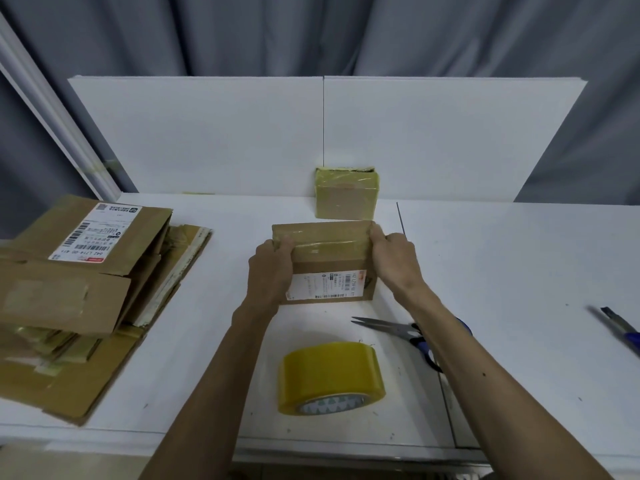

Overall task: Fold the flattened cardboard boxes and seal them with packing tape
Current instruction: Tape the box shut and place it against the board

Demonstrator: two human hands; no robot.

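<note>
While my two hands are apart, one at each side of a small cardboard box, both are clamped on it. My left hand curls its fingers over the box's upper left edge, and my right hand grips the upper right corner, thumb side towards me. The box stands on the white table between my hands, with glossy tape across its top part and a white shipping label on the face nearest me.

Just beyond my hands, a second box wrapped in yellowish tape stands against the white backboard. Nearer to me than my hands, between my forearms, a roll of yellow packing tape lies on the table. Scissors with blue handles lie under my right forearm, blades pointing towards my left. Well to the left of my left hand is a pile of flattened cardboard boxes, the top one bearing a label. Far to the right of my right hand lies a utility knife.
</note>
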